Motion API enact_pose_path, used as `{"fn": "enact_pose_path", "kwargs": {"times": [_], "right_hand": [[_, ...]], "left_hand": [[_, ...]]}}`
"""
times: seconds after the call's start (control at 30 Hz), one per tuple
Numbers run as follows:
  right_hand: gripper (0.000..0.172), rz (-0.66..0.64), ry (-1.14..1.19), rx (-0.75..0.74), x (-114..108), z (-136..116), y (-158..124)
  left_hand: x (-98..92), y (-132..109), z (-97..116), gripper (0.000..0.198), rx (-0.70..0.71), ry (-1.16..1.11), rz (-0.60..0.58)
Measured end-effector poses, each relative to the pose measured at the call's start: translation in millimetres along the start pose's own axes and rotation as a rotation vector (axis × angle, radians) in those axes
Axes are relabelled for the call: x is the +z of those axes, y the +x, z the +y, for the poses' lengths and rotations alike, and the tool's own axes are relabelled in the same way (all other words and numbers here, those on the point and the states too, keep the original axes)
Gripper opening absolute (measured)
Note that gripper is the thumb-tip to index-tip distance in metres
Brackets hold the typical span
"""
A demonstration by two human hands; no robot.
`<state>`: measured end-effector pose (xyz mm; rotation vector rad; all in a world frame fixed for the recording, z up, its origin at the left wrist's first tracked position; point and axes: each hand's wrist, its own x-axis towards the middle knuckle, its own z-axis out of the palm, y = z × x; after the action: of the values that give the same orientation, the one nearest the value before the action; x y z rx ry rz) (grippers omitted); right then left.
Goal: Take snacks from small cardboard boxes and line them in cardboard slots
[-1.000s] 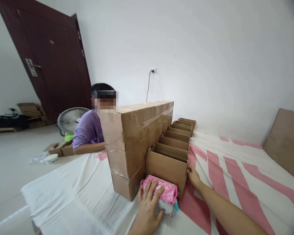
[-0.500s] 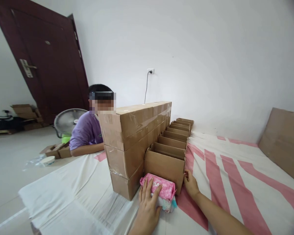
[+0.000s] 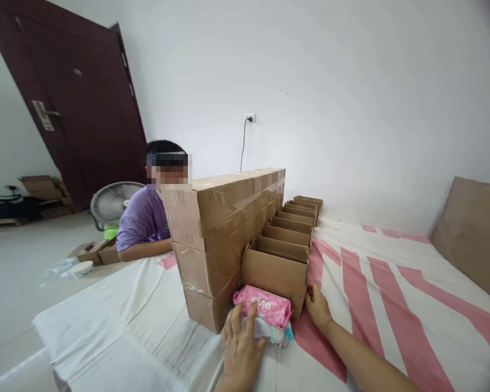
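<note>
A pink pack (image 3: 265, 306) with white lettering, perhaps tissues or pads, lies against the front of the nearest open cardboard box (image 3: 274, 277). A second pack, white and teal (image 3: 269, 330), shows just beneath it. My left hand (image 3: 243, 340) has its fingers spread, the tips at the pink pack's left front edge. Beside the lower right edge of that box, my right hand (image 3: 318, 307) has its fingers closed in a pinch; what they hold, if anything, is hidden. More open boxes (image 3: 289, 235) stand in a row behind the nearest one.
A wall of taped cartons (image 3: 224, 223), three high, stands left of the open boxes. Beyond it a person in a purple shirt (image 3: 141, 220) leans on the striped cloth (image 3: 375, 305). A cardboard sheet (image 3: 471, 234) leans at right; a fan (image 3: 116, 204) stands at left.
My left hand has slid back toward me and left, uncovering the pink pack's top. The pack has tilted or shifted slightly upward in view. The right hand stays by the box edge.
</note>
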<state>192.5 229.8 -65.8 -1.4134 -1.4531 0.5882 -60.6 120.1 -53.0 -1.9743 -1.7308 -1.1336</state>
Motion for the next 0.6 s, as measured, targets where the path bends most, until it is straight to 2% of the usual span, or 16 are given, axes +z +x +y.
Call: {"fn": "enact_pose_path", "kwargs": {"times": [0.27,0.5,0.6], "right_hand": [[0.021,0.0,0.004,-0.005,0.5,-1.0,-0.5],[0.022,-0.002,-0.006,-0.012,0.5,-1.3,-1.0],[0.022,-0.002,-0.013,-0.011,1.1,-0.5,-0.7]], "left_hand": [[-10.5,8.7,8.5,0.069,-0.234,-0.051,-0.232],[-9.1,9.2,7.1,0.07,-0.24,-0.139,-0.203],[-11.0,11.0,8.3,0.071,-0.27,-0.144,-0.236]]}}
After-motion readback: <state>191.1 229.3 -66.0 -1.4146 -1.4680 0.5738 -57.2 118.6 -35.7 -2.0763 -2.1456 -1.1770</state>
